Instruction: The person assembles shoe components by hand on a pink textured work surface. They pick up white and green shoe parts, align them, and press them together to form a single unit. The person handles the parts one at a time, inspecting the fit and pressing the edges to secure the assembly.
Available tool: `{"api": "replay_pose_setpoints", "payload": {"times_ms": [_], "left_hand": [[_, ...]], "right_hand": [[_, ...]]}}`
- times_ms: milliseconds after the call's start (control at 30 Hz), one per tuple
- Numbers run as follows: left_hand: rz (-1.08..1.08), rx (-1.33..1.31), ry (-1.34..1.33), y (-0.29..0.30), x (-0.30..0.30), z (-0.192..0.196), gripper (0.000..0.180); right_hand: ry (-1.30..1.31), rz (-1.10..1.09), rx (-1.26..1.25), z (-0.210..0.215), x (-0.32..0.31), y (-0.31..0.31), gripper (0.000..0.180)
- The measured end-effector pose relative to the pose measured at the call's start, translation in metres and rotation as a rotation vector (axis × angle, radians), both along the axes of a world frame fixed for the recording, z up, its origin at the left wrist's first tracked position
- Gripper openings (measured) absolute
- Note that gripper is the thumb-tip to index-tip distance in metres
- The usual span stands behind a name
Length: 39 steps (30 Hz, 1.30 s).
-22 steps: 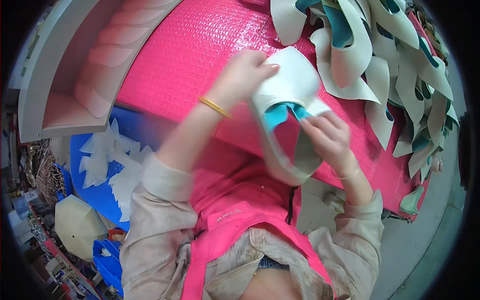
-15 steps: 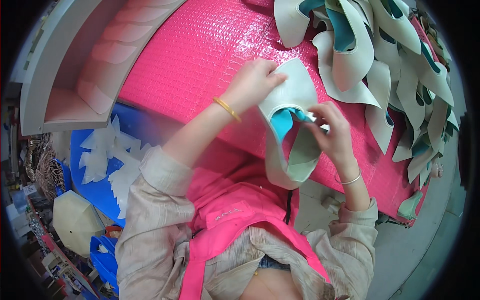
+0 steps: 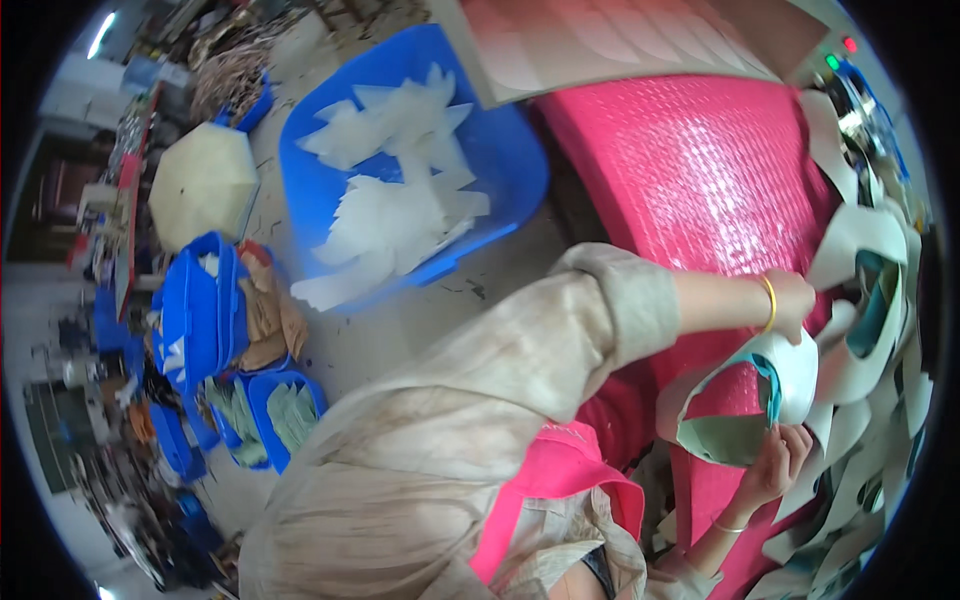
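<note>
Many pale shoe uppers (image 3: 838, 432) close beside the hand-held white upper (image 3: 798, 380)

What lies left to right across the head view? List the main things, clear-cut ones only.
Cream umbrella-shaped canopy → blue tub holding white pieces → held white shoe upper → pile of white uppers.
</note>
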<state>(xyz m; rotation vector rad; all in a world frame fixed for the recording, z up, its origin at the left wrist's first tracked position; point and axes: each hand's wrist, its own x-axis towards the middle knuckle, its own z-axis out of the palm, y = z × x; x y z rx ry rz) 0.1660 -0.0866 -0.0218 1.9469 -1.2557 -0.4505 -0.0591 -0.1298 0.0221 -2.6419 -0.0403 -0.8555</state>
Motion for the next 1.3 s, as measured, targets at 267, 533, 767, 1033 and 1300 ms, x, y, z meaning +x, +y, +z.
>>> {"api": "replay_pose_setpoints", "payload": {"times_ms": [267, 533, 767, 1033, 1300], "left_hand": [[-0.135, 0.23, -0.601, 0.074, -0.079, 0.047, 0.019], [0.072, -0.204, 0.164, 0.138, -0.043, 0.011, 0.001], [-0.101, -0.156, -0.579, 0.12, -0.078, -0.008, 0.005], [0.353, -0.42, 0.39, 0.094, -0.01, -0.03, 0.013], [0.051, -0.265, 0.054, 0.084, -0.039, 0.002, 0.015]], "right_hand": [[0.385, -0.093, 0.812, -0.029, 0.037, -0.039, 0.006], [0.246, -0.093, 1.146, -0.062, -0.038, -0.08, 0.004], [0.662, -0.019, 0.45, -0.015, 0.016, -0.008, 0.059], [0.248, -0.352, 1.223, -0.049, -0.004, -0.069, 0.01], [0.162, -0.009, 0.78, 0.031, 0.052, -0.05, 0.044]]}}
